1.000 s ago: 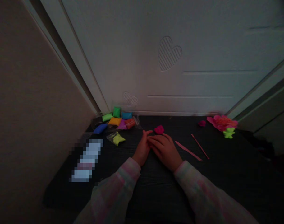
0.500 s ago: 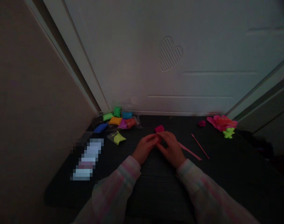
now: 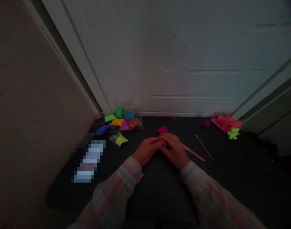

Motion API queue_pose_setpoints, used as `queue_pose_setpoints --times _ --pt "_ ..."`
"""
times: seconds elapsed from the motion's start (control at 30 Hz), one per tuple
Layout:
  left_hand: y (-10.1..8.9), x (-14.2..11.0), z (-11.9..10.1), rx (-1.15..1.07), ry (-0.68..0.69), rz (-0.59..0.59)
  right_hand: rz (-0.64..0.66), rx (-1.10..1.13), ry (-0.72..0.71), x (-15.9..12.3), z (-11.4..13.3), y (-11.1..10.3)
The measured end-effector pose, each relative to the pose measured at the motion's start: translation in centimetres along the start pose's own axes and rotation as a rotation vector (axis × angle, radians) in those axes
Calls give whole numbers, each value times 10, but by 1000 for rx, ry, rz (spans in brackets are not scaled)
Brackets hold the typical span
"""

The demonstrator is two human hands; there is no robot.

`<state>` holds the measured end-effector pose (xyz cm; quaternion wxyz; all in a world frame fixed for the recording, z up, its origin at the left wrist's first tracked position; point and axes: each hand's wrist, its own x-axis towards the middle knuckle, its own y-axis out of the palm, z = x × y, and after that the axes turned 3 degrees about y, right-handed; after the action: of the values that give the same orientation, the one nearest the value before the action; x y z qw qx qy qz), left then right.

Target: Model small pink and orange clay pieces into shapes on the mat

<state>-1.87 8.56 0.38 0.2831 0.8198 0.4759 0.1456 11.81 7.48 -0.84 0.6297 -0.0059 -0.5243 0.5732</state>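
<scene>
Both hands meet over the middle of the dark table. My left hand (image 3: 146, 151) has its thumb and fingers closed on a small red-orange lump of clay (image 3: 162, 142). From the other side, my right hand (image 3: 176, 151) curls its fingers over the same lump, so much of it is hidden. Just beyond the fingertips lies a magenta lump of clay (image 3: 162, 129). To the right of my right hand is a pink modelling knife (image 3: 195, 153), its near end partly covered by the hand. A thin pink modelling stick (image 3: 204, 147) lies farther right.
Several coloured clay packets, including an orange one (image 3: 117, 122) and a yellow one (image 3: 121, 139), lie at the back left. A blurred-out bright rectangle (image 3: 90, 160) is at left. At the back right are a pink flower shape (image 3: 224, 123), a yellow-green piece (image 3: 233, 134) and a dark pink lump (image 3: 206, 124).
My hands went from lying palm over palm to holding the red-orange lump between their fingertips, which now shows. My right hand shifted slightly right, covering part of the knife.
</scene>
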Motion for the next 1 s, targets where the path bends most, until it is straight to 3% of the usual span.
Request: queue_pose_setpoints --times 0.4,0.5,0.77,1.0 --pt "2 -3 3 -185 -134 36 -19 84 53 1 5 -9" --pt "3 -5 6 -167 -111 29 15 90 28 -1 7 -8" --pt "-4 -9 0 -45 -116 -73 142 99 65 -8 15 -8" --pt "-2 -9 1 -103 -84 -169 79 132 231 -9 18 -12"
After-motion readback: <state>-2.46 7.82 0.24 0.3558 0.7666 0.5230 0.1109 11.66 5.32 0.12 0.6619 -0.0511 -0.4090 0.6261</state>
